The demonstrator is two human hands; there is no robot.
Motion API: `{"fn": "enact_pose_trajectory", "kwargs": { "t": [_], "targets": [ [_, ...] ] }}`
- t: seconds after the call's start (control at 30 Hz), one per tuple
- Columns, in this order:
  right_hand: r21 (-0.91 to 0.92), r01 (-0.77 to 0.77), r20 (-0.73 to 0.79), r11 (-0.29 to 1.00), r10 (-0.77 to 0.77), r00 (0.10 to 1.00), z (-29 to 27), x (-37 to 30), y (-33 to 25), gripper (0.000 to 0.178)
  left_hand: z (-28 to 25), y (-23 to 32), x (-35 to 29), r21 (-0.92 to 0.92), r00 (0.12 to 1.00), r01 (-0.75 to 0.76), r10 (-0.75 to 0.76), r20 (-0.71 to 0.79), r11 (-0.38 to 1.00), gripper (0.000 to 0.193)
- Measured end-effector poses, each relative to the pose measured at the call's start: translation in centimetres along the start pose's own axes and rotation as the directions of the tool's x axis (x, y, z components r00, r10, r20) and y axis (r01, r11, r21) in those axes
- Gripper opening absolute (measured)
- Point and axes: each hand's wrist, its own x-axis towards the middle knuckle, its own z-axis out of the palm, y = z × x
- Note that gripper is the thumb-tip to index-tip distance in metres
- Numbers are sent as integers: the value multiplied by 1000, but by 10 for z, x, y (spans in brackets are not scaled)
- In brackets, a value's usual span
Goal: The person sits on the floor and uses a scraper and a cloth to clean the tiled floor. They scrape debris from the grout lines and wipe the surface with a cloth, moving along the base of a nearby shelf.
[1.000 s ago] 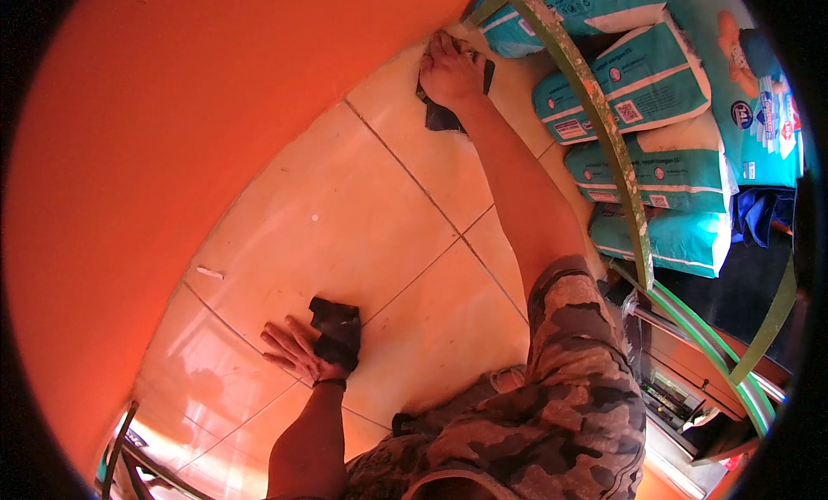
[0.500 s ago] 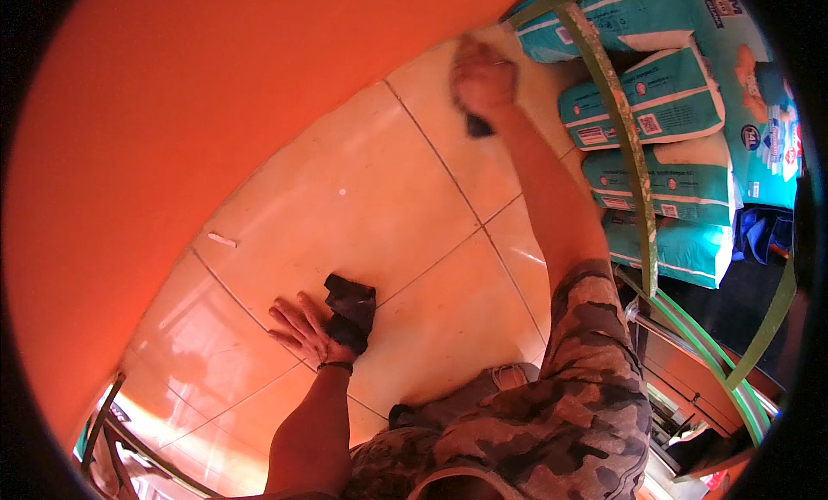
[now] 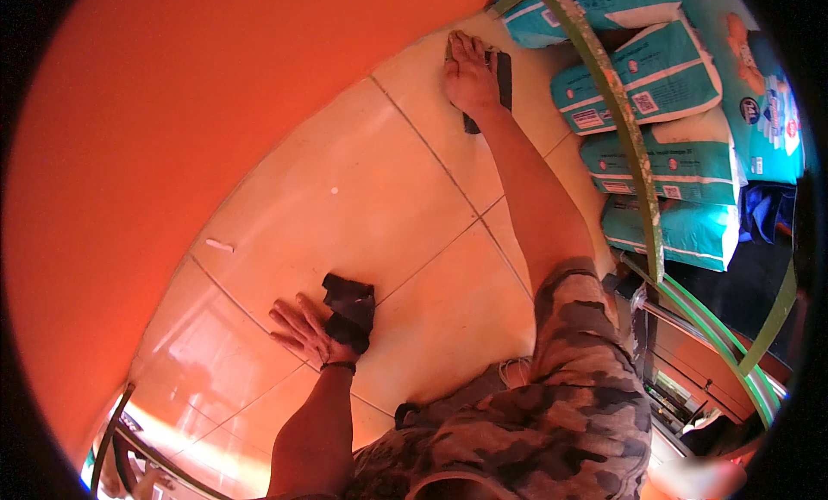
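Observation:
My left hand (image 3: 304, 329) lies flat on the tiled floor (image 3: 414, 241), fingers spread. A crumpled black piece (image 3: 352, 306), perhaps cloth, sits against its thumb side; whether the thumb is under it I cannot tell. Farther off to the right, my right hand (image 3: 471, 79) is closed over a dark, flat, rectangular pad (image 3: 505, 82) on the floor near the orange wall. The pad's black edge shows beside the thumb and below the wrist; the palm covers its middle.
An orange wall (image 3: 172, 95) curves along the left and far side. Teal-and-white diaper packs (image 3: 642, 90) are stacked at the right behind a worn green metal frame (image 3: 634, 138). A small pale strip (image 3: 220, 245) lies near the wall's foot. Another metal frame (image 3: 164, 457) stands at lower left.
My right hand, blurred before, now shows sharply; it has shifted slightly and turned, and more of the pad is visible. My left hand and the black piece have stayed put.

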Motion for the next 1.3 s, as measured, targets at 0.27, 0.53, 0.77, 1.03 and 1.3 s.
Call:
{"fn": "enact_pose_trajectory", "kwargs": {
  "t": [0.27, 0.53, 0.77, 1.03, 1.3],
  "targets": [
    [212, -1, 33, 977, -6, 999, -22, -4, -37, 59, -3, -6, 0, 33, 1000, 22, -22, -3, 999, 78],
    [337, -82, 134, 938, 39, 990, -46, -3, -70, 57, -10, 1, 0, 52, 1000, 29, -29, 11, 998, 80],
    [419, -35, 104, 907, -10, 995, -47, -8, -96, 50, -7, -2, 0, -34, 1000, 8, -9, -22, 999, 84],
    [331, -77, 41, 940, 68, 997, -41, -9, -102, 51, -5, -4, -2, -3, 1000, 17, -17, -26, 1000, 81],
    [174, -24, -65, 984, 36, 997, -30, -14, -87, 48, -10, 0, 1, -102, 999, 37, -35, 16, 994, 80]
  ]
}}
